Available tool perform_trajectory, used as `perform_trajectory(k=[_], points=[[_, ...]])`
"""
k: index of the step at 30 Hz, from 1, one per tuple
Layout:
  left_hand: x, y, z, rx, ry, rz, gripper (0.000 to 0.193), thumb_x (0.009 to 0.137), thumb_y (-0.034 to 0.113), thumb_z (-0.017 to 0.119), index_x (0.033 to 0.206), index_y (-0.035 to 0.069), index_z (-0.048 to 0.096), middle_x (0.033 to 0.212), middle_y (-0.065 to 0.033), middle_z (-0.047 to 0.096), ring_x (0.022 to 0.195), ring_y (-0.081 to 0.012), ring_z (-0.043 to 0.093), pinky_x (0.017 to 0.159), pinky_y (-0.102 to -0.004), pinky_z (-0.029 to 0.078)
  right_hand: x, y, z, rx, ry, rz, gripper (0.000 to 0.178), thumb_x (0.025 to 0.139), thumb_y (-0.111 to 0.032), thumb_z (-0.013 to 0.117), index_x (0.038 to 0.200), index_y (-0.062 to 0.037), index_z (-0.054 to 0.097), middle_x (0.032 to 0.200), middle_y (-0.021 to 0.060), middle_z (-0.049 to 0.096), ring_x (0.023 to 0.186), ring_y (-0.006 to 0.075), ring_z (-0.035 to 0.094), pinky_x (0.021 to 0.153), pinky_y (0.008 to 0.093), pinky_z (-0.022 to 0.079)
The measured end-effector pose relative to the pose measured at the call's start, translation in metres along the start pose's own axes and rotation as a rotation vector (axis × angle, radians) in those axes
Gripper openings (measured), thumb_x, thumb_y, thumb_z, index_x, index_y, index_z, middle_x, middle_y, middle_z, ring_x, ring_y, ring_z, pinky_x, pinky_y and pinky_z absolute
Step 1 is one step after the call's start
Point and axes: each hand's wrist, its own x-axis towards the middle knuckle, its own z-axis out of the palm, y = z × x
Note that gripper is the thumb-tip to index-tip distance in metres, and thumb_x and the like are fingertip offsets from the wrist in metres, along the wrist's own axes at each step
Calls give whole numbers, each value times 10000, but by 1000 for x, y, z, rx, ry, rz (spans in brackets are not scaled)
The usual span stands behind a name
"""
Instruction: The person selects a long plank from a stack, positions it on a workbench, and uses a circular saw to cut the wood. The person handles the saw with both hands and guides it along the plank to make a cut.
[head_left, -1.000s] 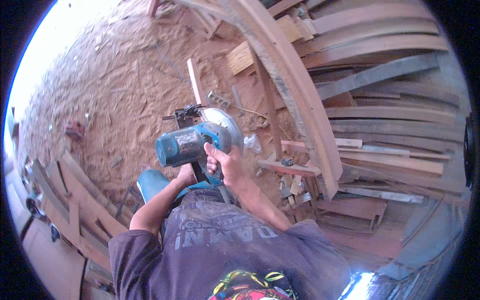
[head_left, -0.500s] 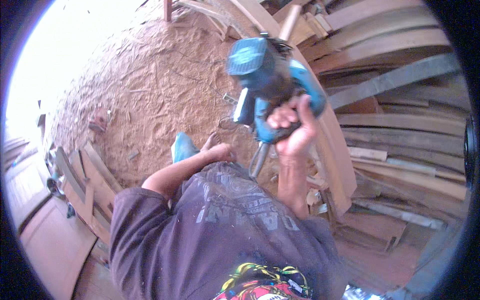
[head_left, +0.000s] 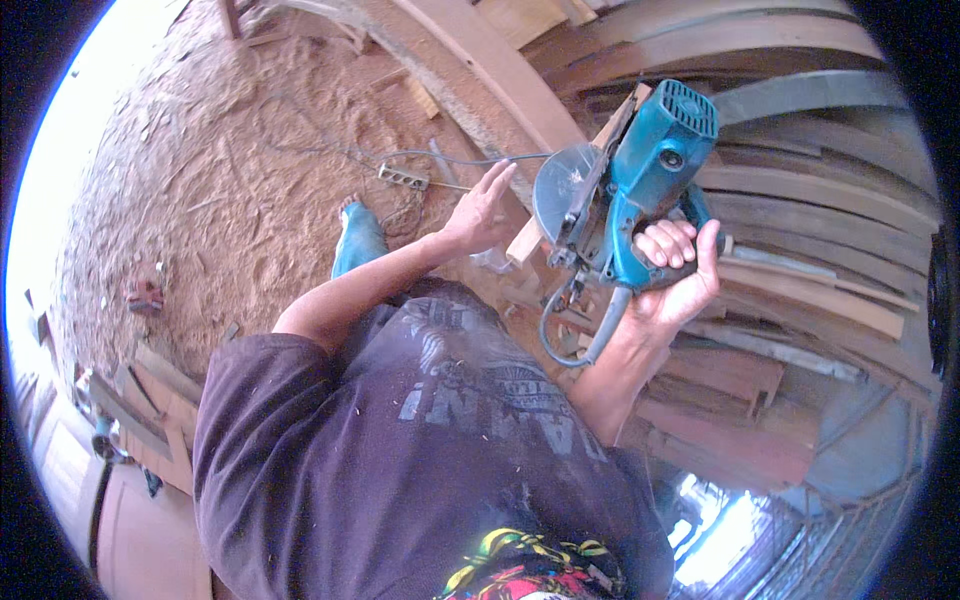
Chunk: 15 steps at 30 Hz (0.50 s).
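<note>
My right hand [head_left: 680, 270] grips the handle of a teal circular saw [head_left: 630, 180], held up in the air with its round blade guard facing left. A grey cord [head_left: 575, 335] hangs from the saw's handle. My left hand [head_left: 482, 212] is open with fingers spread, reaching toward a short piece of wood [head_left: 565, 185] next to the blade guard; whether it touches the wood is unclear. Long curved wooden planks [head_left: 790, 200] lie behind the saw.
The sawdust-covered ground [head_left: 220, 170] spreads at the left, with a power strip [head_left: 403, 177] and a thin cable on it. Stacked boards fill the right side. Wood offcuts [head_left: 150, 400] lie at the lower left. My teal trouser leg and foot [head_left: 357, 235] stand on the sawdust.
The saw has been lifted from low over the ground up to chest height at the right. My left hand has let go and now reaches out toward the wood by the blade guard.
</note>
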Motion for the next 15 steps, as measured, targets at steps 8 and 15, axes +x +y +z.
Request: perform_trajectory(k=[8, 15], points=[[87, 11, 30, 74, -152, 65, 933, 811, 218, 785, 1598, 104, 297, 1624, -163, 353, 1454, -379, 413, 1101, -535, 447, -11, -9, 26, 212, 85, -101, 338, 1086, -380, 575, 912, -93, 532, 700, -63, 420, 606, 89, 425, 607, 287, 404], [8, -13, 77, -173, -993, 254, 564, 868, 349, 739, 1299, 86, 490, 1283, -190, 515, 1163, -390, 543, 932, -534, 488, 15, 7, 50, 77, 23, -140, 314, 1099, -351, 541, 931, -87, 564, 705, -66, 416, 600, 90, 414, 597, 294, 404]])
